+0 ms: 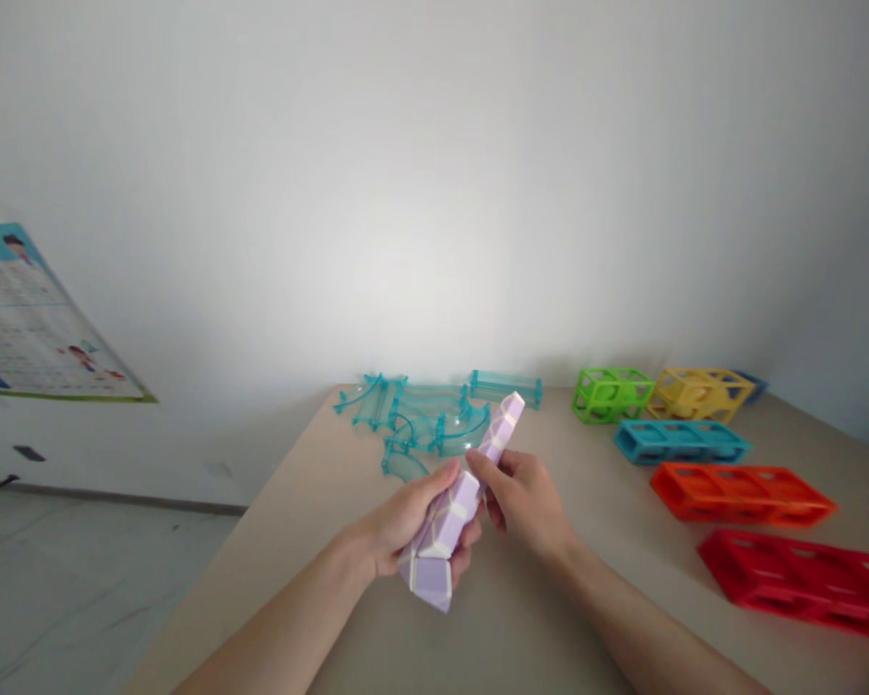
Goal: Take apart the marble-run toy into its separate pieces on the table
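A lilac snake puzzle (445,521), made of wedge-like segments with pale edges, is held above the table and slants from lower left to upper right. My left hand (412,512) wraps round its thicker, lower part, thumb on top and fingertips showing on the far side. Higher up, my right hand (525,492) pinches the slimmer section between thumb and fingers. That slim end points up toward the wall. Both palms hide some of the segments.
Translucent teal track pieces (424,415) lie along the table's back left. To the right stand open-framed blocks: green (612,396), yellow (699,394), blue (681,441), orange (742,494) and red (803,579). The table (296,512) meets a white wall; a poster (43,319) hangs left.
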